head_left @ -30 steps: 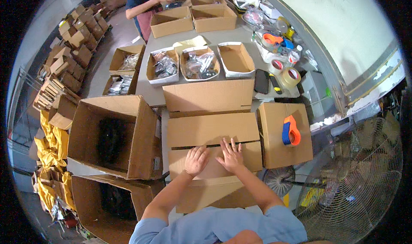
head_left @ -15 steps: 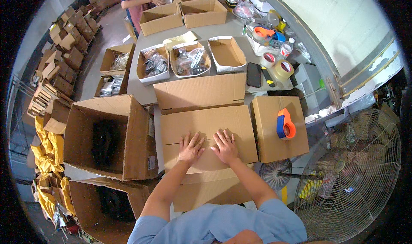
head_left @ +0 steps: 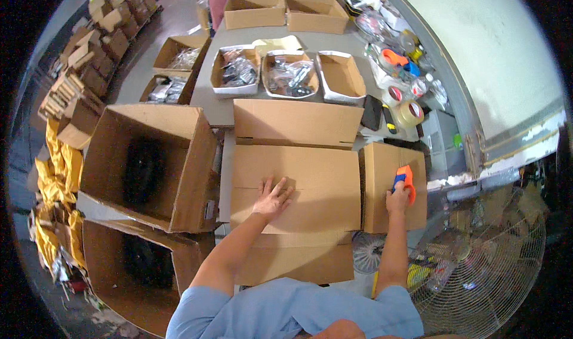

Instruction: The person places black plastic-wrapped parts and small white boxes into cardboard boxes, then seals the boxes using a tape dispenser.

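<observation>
In front of me lies a large cardboard box (head_left: 316, 187), two flaps folded inward to meet at a seam. Its far flap (head_left: 292, 119) stands out behind and another flap (head_left: 304, 262) hangs toward me. My left hand (head_left: 274, 199) rests on the folded flaps, fingers spread. To the right, a smaller closed cardboard box (head_left: 376, 178) carries an orange and blue tape dispenser (head_left: 408, 176). My right hand (head_left: 397, 200) has its fingers closed round the dispenser, which is partly hidden by them.
Two deep open boxes (head_left: 197, 178) with dark contents stand at my left. Behind are small trays (head_left: 237, 89) of bagged parts, a phone (head_left: 371, 113), a yellow-black cutter (head_left: 390, 124) and tape rolls (head_left: 409, 113). A wire-caged fan (head_left: 477, 273) stands at lower right. A person (head_left: 222, 2) is beyond.
My right hand has left the large box, moved right and taken hold of the tape dispenser. My left hand stays on the flaps. The whole view has shifted slightly.
</observation>
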{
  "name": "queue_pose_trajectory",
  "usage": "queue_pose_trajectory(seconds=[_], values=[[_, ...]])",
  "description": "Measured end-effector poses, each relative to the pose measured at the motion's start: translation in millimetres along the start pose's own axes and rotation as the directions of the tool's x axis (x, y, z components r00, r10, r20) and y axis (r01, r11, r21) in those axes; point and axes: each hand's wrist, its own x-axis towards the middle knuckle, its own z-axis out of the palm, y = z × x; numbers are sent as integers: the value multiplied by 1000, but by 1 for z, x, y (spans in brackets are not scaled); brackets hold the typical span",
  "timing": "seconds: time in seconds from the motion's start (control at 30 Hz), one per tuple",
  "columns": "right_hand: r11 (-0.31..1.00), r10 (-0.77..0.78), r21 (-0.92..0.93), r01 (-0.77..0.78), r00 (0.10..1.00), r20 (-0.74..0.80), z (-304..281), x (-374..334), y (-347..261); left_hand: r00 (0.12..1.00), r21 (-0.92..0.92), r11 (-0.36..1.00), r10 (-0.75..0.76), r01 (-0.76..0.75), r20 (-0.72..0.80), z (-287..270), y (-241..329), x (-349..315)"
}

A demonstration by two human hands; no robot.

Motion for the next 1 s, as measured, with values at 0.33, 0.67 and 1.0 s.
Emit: queue_pose_trajectory(seconds=[0.33, 0.67, 1.0], values=[[760, -561, 649, 25, 527, 638, -48, -23, -205, 999, 9, 1000, 0, 0, -40, 1, -4, -2], [780, -575, 579, 237, 635, 515, -43, -139, -221, 994, -42, 999, -27, 23, -105, 15, -4, -12], [-105, -504, 384, -917, 382, 775, -74, -63, -186, 980, -8, 1000, 24, -26, -197, 19, -11, 1]])
